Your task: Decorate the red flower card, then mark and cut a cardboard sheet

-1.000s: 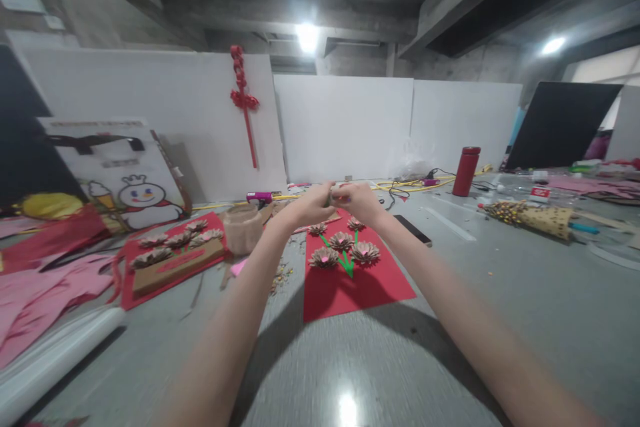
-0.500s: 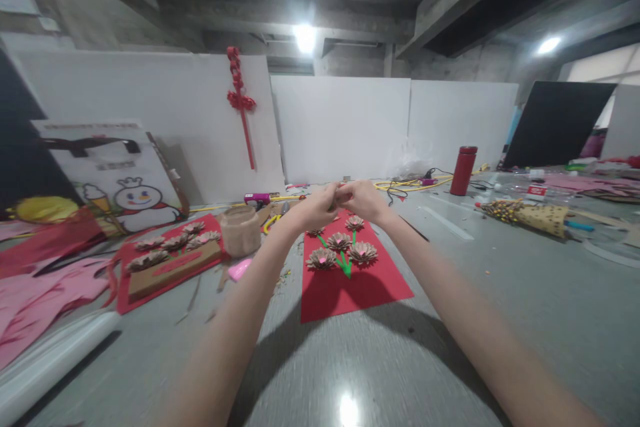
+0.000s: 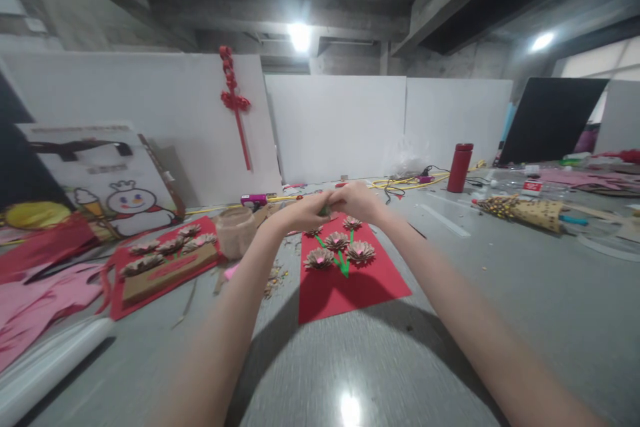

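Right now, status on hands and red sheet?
Left hand and right hand together, grip unclear. Red sheet bears paper flowers. Hands partly hide its far end.

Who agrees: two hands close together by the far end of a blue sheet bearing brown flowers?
The sheet is red, not blue, as the head view shows. It bears brown flowers; left hand and right hand are close together by its far end.

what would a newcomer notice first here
Probably the red sheet in the middle of the table, bearing brown flowers and green stems, with the left hand and right hand together near its far edge. Then the red hanging decoration on the white panel left of centre, and the red flask at right.
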`<state>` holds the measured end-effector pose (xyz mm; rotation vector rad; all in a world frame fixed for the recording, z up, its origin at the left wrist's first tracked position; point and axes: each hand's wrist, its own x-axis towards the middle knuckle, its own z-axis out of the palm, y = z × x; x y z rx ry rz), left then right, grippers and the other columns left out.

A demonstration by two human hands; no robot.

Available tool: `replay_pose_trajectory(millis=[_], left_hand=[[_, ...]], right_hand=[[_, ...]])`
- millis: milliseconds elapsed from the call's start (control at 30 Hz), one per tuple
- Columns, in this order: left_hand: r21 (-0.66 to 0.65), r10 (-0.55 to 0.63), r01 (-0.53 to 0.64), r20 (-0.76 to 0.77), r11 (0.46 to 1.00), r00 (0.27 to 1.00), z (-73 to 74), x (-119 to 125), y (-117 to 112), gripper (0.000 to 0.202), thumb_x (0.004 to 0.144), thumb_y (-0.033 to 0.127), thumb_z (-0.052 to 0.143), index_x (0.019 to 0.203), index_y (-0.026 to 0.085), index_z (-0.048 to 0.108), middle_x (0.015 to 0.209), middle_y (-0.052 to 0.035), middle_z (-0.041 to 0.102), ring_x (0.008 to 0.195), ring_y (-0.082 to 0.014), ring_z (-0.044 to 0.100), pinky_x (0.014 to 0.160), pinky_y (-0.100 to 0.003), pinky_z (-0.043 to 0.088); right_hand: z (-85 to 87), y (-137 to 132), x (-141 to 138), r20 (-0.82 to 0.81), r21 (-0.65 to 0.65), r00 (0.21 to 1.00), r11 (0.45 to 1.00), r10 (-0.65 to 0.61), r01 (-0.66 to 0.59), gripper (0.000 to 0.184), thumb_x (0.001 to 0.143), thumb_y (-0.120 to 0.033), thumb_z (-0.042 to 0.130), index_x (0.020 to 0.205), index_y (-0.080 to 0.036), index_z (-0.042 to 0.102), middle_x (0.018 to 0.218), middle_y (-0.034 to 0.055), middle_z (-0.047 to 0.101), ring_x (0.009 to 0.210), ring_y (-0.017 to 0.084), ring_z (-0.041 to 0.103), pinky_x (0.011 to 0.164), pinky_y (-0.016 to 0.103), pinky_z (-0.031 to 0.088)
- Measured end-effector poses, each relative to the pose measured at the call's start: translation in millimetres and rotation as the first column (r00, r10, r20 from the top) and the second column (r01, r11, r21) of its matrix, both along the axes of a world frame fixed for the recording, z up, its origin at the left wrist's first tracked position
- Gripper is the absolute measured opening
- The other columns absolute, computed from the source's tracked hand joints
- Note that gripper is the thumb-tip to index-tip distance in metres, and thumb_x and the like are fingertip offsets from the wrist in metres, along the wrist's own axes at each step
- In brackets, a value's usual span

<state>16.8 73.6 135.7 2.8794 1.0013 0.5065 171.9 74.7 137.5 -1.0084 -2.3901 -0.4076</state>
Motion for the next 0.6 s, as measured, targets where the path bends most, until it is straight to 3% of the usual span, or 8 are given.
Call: replay_pose_trajectory(millis=[200,400,500,600], left_hand=[[-0.087,0.035,-0.035,0.004,0.996,0.999,3.8,-11,3,0.037,0.071,0.024,0.039,0.108,0.021,0.038,0.093,-0.0027,0.052,0.081,-0.0149,0.049,0.069,-0.024,0.037],[-0.091,0.043,-0.039,0.037,0.995,0.998,8.5,-16,0,0.045,0.070,0.025,0.039,0.114,0.021,0.034,0.107,-0.0050,0.049,0.088,-0.0154,0.047,0.074,-0.023,0.036],[-0.072,0.131,-0.130,-0.001,0.989,0.991,9.4,-21,3,0.051,0.069,0.028,0.040,0.118,0.019,0.030,0.110,-0.0075,0.048,0.092,-0.0176,0.047,0.076,-0.025,0.035],[-0.063,0.264,-0.268,-0.069,0.961,0.962,8.4,-31,9,0.057,0.067,0.030,0.041,0.121,0.018,0.028,0.114,-0.0099,0.046,0.097,-0.0198,0.046,0.078,-0.026,0.035]], right_hand=[[2.2,-2,3,-0.229,-0.152,0.973,0.987,0.018,-0.054,0.020,0.065,-0.014,0.053,0.075,-0.020,0.068,0.062,-0.0013,0.063,0.057,0.008,0.052,0.054,0.017,0.034],[0.6,2,7,-0.483,-0.389,0.875,0.891,0.017,-0.232,0.019,0.064,-0.017,0.053,0.078,-0.015,0.066,0.064,-0.0004,0.063,0.058,0.008,0.053,0.053,0.017,0.037],[-1.2,7,10,-0.577,-0.467,0.815,0.842,-0.057,-0.272,0.020,0.063,-0.019,0.054,0.079,-0.013,0.065,0.064,0.0016,0.062,0.056,0.008,0.052,0.052,0.017,0.038],[-2.2,10,16,-0.639,-0.484,0.755,0.839,-0.147,-0.247,0.020,0.064,-0.018,0.054,0.079,-0.011,0.064,0.068,0.0041,0.063,0.056,0.008,0.053,0.052,0.018,0.039]])
